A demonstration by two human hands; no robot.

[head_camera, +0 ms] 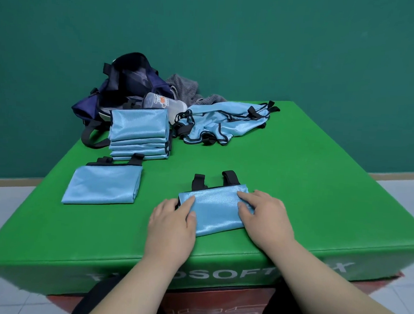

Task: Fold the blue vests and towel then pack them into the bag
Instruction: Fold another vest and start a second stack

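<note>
Vest [216, 210] in hand lies folded near the front edge of the bench [320, 188], its two black straps [229, 176] poking out on the far side; my left hand [173, 218] rests on its left edge and my right hand [263, 216] on its right edge; each grip is apart, fingers laid fairly straight on the cloth, pressing down and clamped on nothing. I judge this to be the smoothing of the last fold. The cloth is shiny and looks slippery, so I would press flat and sweep outward from the middle to push the air out, not drag the whole packet across the bench; it sits a little askew, so squaring its edges first should pay off. I would then tuck the straps in so they do not snag when it goes onto the stack of folded vests [138, 128] in front of the bag [123, 83]; another folded vest [103, 187] lies apart at the left. A heap of unfolded vests [222, 123] lies further back, with the grey towel [183, 86] behind it beside the bag; by my reckoning the task is about midway.
</note>
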